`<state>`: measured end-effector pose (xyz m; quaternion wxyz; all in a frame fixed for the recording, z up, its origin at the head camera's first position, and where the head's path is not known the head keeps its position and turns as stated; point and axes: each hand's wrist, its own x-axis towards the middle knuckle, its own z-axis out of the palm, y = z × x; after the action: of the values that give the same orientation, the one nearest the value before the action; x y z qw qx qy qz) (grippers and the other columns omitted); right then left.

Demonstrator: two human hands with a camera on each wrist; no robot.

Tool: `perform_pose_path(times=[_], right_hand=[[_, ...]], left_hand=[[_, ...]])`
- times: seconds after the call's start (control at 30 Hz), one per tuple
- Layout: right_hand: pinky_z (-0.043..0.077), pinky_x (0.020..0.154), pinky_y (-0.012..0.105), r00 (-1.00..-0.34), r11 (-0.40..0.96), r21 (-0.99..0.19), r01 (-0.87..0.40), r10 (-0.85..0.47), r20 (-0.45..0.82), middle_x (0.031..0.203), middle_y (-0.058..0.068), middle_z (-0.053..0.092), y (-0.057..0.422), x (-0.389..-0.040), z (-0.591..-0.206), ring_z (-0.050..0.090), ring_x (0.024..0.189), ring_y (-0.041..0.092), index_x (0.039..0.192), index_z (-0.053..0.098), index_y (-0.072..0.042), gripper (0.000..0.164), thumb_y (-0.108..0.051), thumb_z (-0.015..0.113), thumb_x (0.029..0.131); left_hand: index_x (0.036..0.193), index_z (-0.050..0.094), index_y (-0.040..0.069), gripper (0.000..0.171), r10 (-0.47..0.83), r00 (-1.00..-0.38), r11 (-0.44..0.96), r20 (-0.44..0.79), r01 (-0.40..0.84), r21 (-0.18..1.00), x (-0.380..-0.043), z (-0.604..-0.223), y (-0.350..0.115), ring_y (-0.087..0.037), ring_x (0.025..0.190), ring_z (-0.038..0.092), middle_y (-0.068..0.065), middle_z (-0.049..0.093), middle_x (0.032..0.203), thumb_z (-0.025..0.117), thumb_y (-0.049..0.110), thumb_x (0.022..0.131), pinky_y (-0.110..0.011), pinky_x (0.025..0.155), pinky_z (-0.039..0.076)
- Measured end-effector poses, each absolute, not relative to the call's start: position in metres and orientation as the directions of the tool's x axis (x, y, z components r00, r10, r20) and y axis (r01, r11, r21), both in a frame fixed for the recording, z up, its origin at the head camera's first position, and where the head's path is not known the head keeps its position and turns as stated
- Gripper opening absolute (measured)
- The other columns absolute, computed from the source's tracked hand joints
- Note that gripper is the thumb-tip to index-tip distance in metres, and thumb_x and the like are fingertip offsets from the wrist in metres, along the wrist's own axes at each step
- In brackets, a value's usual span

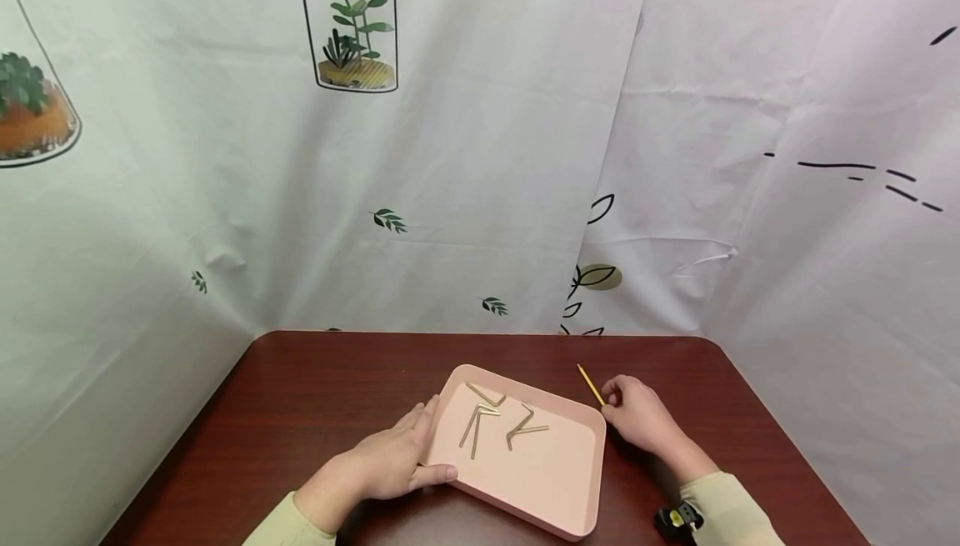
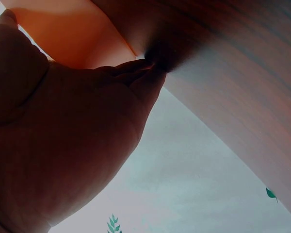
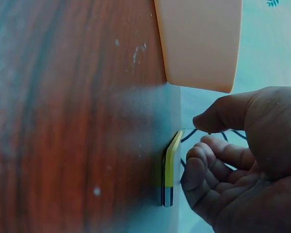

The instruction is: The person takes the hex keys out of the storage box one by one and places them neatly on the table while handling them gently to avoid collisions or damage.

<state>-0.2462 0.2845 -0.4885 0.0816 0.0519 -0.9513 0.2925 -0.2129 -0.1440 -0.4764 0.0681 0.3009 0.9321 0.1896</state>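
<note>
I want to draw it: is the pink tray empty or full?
Neither: the pink tray holds several bent, gold-coloured rods, but most of its floor is bare.

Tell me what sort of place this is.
Probably a makeshift booth set up indoors: creased white sheets printed with plants hang behind and along both sides of a dark wood-look table, where a pink tray holds bent metal rods.
</note>
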Motion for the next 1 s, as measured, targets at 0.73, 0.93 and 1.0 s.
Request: perform_pose_path(times=[0.73, 0.93, 1.0], right_hand=[[0.051, 0.075, 0.031, -0.955, 0.773, -0.588, -0.239, -0.077, 0.286, 0.1, 0.004, 0.064, 0.271, -0.244, -0.477, 0.059, 0.086, 0.015, 0.114, 0.073, -0.002, 0.022, 0.001, 0.075, 0.093], [0.05, 0.075, 0.029, -0.944, 0.761, -0.586, -0.278, -0.103, 0.314, 0.099, 0.0, 0.062, 0.265, -0.24, -0.474, 0.06, 0.087, 0.015, 0.114, 0.073, -0.002, 0.024, 0.004, 0.073, 0.091], [0.05, 0.075, 0.028, -0.939, 0.756, -0.585, -0.293, -0.112, 0.324, 0.098, -0.001, 0.061, 0.262, -0.238, -0.473, 0.06, 0.086, 0.015, 0.113, 0.073, -0.002, 0.024, 0.005, 0.073, 0.09]], left_hand=[[0.17, 0.022, -0.013, 0.117, 0.59, -0.807, 0.744, -0.019, 0.534, 0.402, -0.215, -0.476, -0.146, -0.048, 0.161, 0.038, -0.032, 0.033, 0.175, 0.07, 0.069, 0.102, -0.064, 0.121, 0.043], [0.17, 0.023, -0.013, 0.116, 0.589, -0.808, 0.742, -0.016, 0.532, 0.409, -0.213, -0.477, -0.145, -0.049, 0.161, 0.037, -0.031, 0.034, 0.175, 0.07, 0.069, 0.102, -0.065, 0.12, 0.043], [0.171, 0.023, -0.012, 0.117, 0.585, -0.811, 0.745, -0.02, 0.528, 0.407, -0.213, -0.477, -0.145, -0.048, 0.161, 0.037, -0.031, 0.034, 0.175, 0.07, 0.069, 0.102, -0.065, 0.12, 0.043]])
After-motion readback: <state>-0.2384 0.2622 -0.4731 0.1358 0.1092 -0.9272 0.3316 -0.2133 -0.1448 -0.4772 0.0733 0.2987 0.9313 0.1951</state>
